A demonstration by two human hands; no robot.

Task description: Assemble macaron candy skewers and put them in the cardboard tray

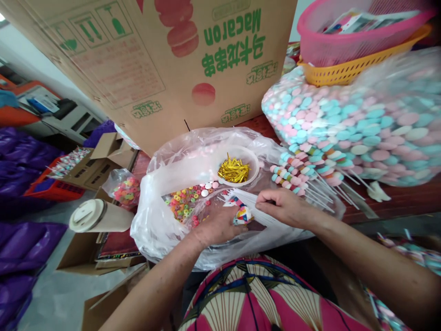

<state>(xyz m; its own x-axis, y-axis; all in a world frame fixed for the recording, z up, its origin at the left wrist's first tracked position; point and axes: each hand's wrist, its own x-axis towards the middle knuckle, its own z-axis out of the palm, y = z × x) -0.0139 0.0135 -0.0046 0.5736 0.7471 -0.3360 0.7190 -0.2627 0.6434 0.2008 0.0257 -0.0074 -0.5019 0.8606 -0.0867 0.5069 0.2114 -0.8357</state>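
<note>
A clear wrapper (241, 209) with bright printed shapes sits over the plastic-lined tray (155, 230), beside ring candies (181, 204). The left hand (217, 227) lies palm-down, fingers curled on its lower end; the right hand (284, 207) pinches its top edge.

I see all this through one camera on my head, tipped forward and down over my lap. It sits close: my left hand (220, 226) and right hand (285, 208) fill the near middle. The cardboard box (165, 59) rises at the far side (its print reads upside down). No second view overlaps.
</note>
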